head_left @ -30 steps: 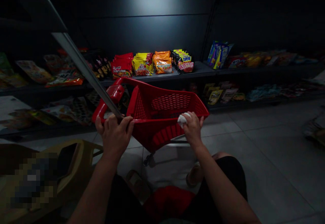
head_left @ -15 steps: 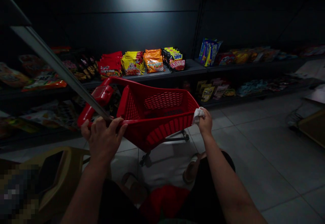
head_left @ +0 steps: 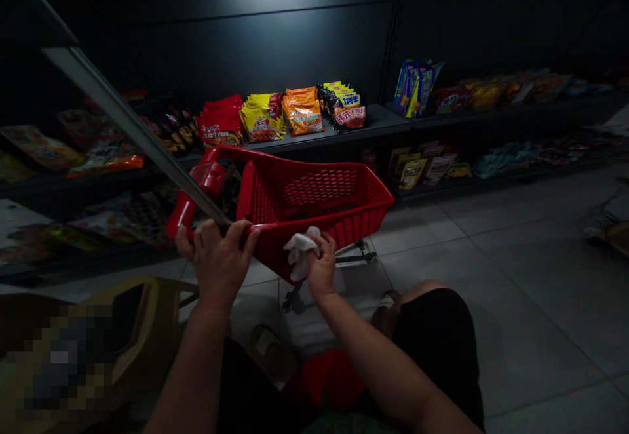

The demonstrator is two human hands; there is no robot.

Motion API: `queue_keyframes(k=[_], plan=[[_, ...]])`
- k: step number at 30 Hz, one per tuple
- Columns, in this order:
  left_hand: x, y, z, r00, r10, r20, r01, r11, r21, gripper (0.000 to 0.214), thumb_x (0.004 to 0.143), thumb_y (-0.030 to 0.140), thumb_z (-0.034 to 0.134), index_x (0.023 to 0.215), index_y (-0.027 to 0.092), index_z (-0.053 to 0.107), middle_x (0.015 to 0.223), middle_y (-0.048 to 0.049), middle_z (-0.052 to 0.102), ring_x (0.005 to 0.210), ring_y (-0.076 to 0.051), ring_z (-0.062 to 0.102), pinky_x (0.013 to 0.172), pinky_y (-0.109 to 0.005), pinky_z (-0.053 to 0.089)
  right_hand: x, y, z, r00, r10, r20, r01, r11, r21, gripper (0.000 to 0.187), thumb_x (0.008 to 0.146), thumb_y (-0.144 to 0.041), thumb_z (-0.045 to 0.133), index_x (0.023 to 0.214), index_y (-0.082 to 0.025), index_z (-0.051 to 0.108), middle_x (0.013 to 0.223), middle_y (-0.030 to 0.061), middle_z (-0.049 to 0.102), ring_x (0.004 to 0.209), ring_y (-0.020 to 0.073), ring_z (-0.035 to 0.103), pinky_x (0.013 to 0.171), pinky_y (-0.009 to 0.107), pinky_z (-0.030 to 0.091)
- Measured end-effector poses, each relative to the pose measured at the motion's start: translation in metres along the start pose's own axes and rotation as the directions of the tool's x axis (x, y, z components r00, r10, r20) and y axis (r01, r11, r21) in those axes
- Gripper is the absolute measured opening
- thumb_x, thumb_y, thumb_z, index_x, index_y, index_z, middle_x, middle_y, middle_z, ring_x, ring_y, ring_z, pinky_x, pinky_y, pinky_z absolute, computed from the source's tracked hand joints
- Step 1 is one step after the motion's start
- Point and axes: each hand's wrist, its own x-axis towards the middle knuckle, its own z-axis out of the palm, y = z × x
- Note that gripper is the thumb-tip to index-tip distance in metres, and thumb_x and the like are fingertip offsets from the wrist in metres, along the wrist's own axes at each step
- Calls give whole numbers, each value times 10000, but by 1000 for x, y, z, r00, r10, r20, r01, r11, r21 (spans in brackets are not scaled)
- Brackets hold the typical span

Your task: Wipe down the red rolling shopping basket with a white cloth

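Observation:
A small red plastic shopping cart [head_left: 319, 217] with latticed sides stands in front of me, its handle to the left. My left hand [head_left: 217, 257] has its fingers hooked over the cart's near rim beside the handle. The lower end of a grey metal pole [head_left: 142, 136] meets the rim at these fingers; whether they touch it I cannot tell. In my right hand [head_left: 322, 267] is a crumpled white cloth [head_left: 301, 250], held between closed fingers against the near side of the cart, about midway along. The fingertips are partly hidden by the cloth.
Behind the cart, a dark shelf [head_left: 383, 119] carries red, yellow, orange and black noodle packs [head_left: 302, 111]. More snack bags [head_left: 413, 172] lie on a lower shelf. A yellowish stool [head_left: 162, 303] with a dark flat object stands at the left. Tiled floor [head_left: 531, 303] spreads to the right.
My right hand with the white cloth has moved left along the cart's near side, from its front corner to about the middle. The left hand stays on the rim. The view has shifted slightly.

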Motion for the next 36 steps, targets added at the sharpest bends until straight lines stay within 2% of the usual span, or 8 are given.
queue_keyframes(k=[4,8,13,17,25,32,34,36], plan=[[0,3,-3,999,32,-6,-31,997,75,382,942,528,525,1149,263,706,1223,-140,518,1198,-351,482,1160,-615,167,23,-1,-3,974,122,-190,-92,983,160,213,889,-280,556,1072,-187,611,1117,89,557,1077,215,563,1015,405,475],[2,0,1,999,37,-33,-34,996,79,350,935,510,546,1122,268,716,1198,-126,530,1194,-340,488,1174,-597,137,7,-27,16,981,-154,120,141,984,107,178,873,-223,622,1037,-224,690,1196,82,531,1144,217,554,1025,368,483],[1,-1,3,998,40,-42,-37,997,68,338,931,502,552,1108,268,720,1196,-125,535,1207,-342,484,1171,-596,129,-12,-38,21,799,-454,395,492,871,6,319,905,-257,669,1223,-287,685,1339,70,533,1258,235,509,1108,383,435],[1,0,3,999,18,-32,-17,999,43,342,935,506,545,1113,270,718,1212,-127,524,1220,-341,473,1170,-607,126,-4,-11,8,676,-518,524,624,781,-31,189,887,-227,688,1065,-265,738,1279,68,618,1201,239,550,1083,388,451],[2,0,7,999,7,-41,-6,999,33,337,930,509,556,1114,278,719,1215,-119,527,1225,-343,471,1177,-604,135,7,-31,9,705,-509,494,612,789,-61,301,900,-206,653,1192,-264,696,1366,65,565,1281,219,499,1112,363,426],[6,-1,9,999,25,-34,-24,999,37,349,937,515,540,1119,273,714,1218,-119,524,1232,-334,468,1192,-601,92,16,0,-4,417,-516,748,811,584,-49,131,898,-247,699,1004,-291,763,1220,39,677,1148,234,561,1001,395,483],[7,-2,11,999,14,-30,-14,1000,22,360,939,522,535,1132,276,712,1245,-125,513,1244,-334,458,1190,-603,87,22,-7,-6,425,-543,724,813,581,-40,118,924,-263,669,988,-286,765,1218,34,674,1137,225,562,1002,381,484],[8,-2,13,1000,0,-25,0,1000,15,377,941,532,525,1146,275,709,1272,-136,502,1254,-340,453,1184,-610,85,27,-23,-4,502,-585,637,793,606,-68,197,967,-251,601,1079,-312,752,1279,31,638,1205,212,531,1070,375,445]])
